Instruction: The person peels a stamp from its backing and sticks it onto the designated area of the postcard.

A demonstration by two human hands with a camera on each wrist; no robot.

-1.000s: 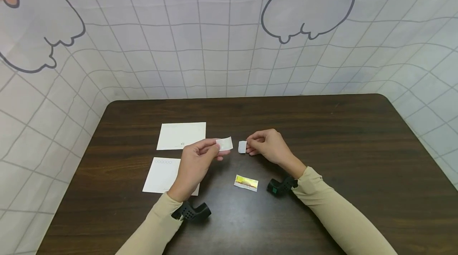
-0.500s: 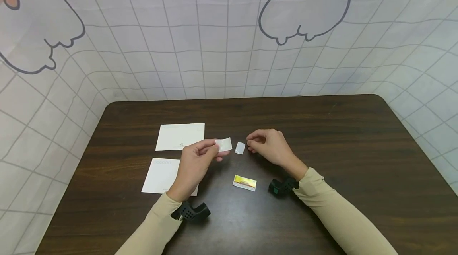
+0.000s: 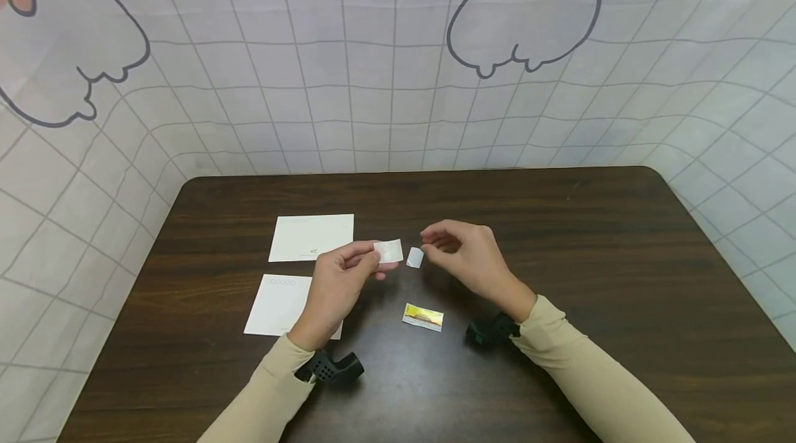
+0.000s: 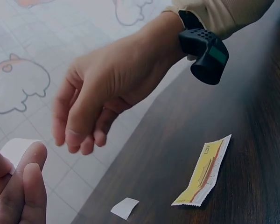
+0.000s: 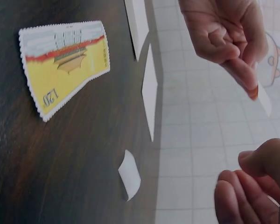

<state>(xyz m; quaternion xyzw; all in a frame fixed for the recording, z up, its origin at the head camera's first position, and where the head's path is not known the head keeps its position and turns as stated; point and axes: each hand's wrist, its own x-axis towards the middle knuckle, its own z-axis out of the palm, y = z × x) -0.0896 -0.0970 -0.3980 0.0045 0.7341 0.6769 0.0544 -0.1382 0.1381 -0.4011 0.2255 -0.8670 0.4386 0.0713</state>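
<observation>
My left hand point(image 3: 338, 284) pinches a small white piece of paper point(image 3: 389, 251) between thumb and fingers; only its plain side shows in the head view. To its right, my right hand point(image 3: 469, 256) hovers over the table with loosely curled fingers and nothing visible between them. Just beside those fingertips lies a smaller white slip point(image 3: 414, 258), slightly curled in the right wrist view. Nearer the person, a yellow postage stamp point(image 5: 65, 65) with scalloped edges rests face up, marked 1.20. What is on the far side of the held paper is hidden.
Two white cards lie at the left: the far card point(image 3: 314, 237) and the near card point(image 3: 280, 303), partly covered by the left hand and wrist. Everything stands on a dark wooden table point(image 3: 591, 332), with a white grid-patterned curtain point(image 3: 373, 70) behind it.
The right fingers were touching the small white slip; they let go, and it now lies tilted on the table. The right hand has shifted slightly left. The left hand keeps its hold.
</observation>
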